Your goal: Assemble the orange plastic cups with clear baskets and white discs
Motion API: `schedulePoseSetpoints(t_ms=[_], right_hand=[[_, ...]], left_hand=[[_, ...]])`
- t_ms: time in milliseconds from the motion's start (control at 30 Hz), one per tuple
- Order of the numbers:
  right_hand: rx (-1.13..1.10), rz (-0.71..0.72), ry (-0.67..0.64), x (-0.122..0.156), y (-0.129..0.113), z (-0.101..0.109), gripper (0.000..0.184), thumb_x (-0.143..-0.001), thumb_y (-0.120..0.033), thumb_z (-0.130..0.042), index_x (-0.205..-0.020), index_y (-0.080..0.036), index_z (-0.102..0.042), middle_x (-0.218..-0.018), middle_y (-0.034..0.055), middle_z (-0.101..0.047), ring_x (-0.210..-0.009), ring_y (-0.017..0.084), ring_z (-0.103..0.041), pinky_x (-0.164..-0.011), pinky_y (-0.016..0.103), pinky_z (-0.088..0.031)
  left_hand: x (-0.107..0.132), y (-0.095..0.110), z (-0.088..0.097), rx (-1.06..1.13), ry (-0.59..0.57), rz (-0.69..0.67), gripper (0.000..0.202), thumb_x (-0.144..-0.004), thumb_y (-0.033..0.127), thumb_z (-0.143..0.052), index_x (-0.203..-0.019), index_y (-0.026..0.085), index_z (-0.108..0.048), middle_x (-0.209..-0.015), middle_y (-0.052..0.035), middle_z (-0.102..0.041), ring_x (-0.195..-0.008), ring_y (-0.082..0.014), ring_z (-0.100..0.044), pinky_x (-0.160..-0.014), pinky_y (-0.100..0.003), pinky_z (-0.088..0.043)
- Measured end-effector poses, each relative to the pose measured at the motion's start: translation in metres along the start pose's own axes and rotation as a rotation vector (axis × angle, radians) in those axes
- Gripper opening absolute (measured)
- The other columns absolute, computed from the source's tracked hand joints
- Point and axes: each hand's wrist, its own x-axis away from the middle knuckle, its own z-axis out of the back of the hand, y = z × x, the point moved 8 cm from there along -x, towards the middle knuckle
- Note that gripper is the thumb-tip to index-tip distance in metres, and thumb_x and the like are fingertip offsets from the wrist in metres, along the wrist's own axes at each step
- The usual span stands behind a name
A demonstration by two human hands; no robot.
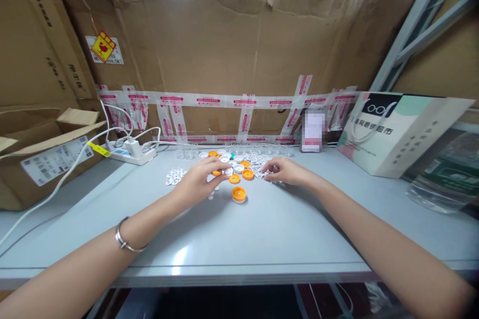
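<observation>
My left hand (202, 179) reaches into a group of orange and white round plastic parts, thumb and fingers closed around what looks like a small white round part (228, 172). My right hand (286, 171) is at the right side of a pile of small white pieces (254, 160), fingers curled and thumb drawn in; whatever they pinch is too small to make out. Between the hands lie an orange ring (234, 178) and another orange round part (247, 174). Nearer to me, an orange cap-like part on a white base (238, 194) stands alone.
Small white pieces (175, 176) lie left of my left hand. A power strip (134, 152) with cables and an open cardboard box (48, 154) are at left. A phone (313, 132) leans at the back. A paper bag (396, 134) and a large bottle (447, 174) stand right.
</observation>
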Motion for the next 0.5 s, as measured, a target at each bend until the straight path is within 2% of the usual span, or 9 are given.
schedulePoseSetpoints(t_ms=[167,300,400,500], right_hand=[[0.003,0.014,0.035,0.001,-0.006,0.002,0.009,-0.063,-0.025,-0.065,-0.064,-0.016,-0.067,-0.061,0.0002,-0.062,-0.056,0.012,-0.053,-0.053,0.022,-0.038],[-0.060,0.020,0.120,0.004,-0.013,0.012,0.018,-0.072,-0.032,-0.058,-0.075,-0.015,-0.065,-0.069,0.0025,-0.066,-0.065,0.014,-0.060,-0.058,0.023,-0.044],[-0.242,0.097,0.127,0.013,-0.036,0.007,0.023,-0.074,-0.035,-0.059,-0.083,-0.015,-0.066,-0.077,0.0033,-0.068,-0.068,0.014,-0.063,-0.065,0.025,-0.049],[-0.486,0.152,0.031,0.023,-0.064,-0.014,0.023,-0.070,-0.032,-0.064,-0.087,-0.016,-0.069,-0.077,0.0029,-0.069,-0.067,0.013,-0.063,-0.069,0.028,-0.051]], left_hand=[[-0.001,0.001,0.000,-0.002,-0.005,0.012,0.021,-0.083,0.023,-0.055,-0.103,0.019,-0.062,-0.094,-0.0050,-0.062,-0.085,-0.0152,-0.056,-0.076,-0.029,-0.044],[-0.001,0.003,0.001,0.011,0.005,0.021,0.021,-0.083,0.023,-0.056,-0.103,0.019,-0.063,-0.092,-0.0051,-0.062,-0.083,-0.0150,-0.056,-0.075,-0.029,-0.044],[-0.001,0.004,0.002,0.074,0.030,0.061,0.022,-0.082,0.024,-0.057,-0.103,0.020,-0.064,-0.095,-0.0057,-0.063,-0.083,-0.0150,-0.056,-0.073,-0.028,-0.046],[-0.002,0.000,-0.003,0.177,0.043,0.158,0.022,-0.080,0.027,-0.060,-0.100,0.020,-0.065,-0.094,-0.0058,-0.065,-0.079,-0.0145,-0.059,-0.071,-0.027,-0.048]])
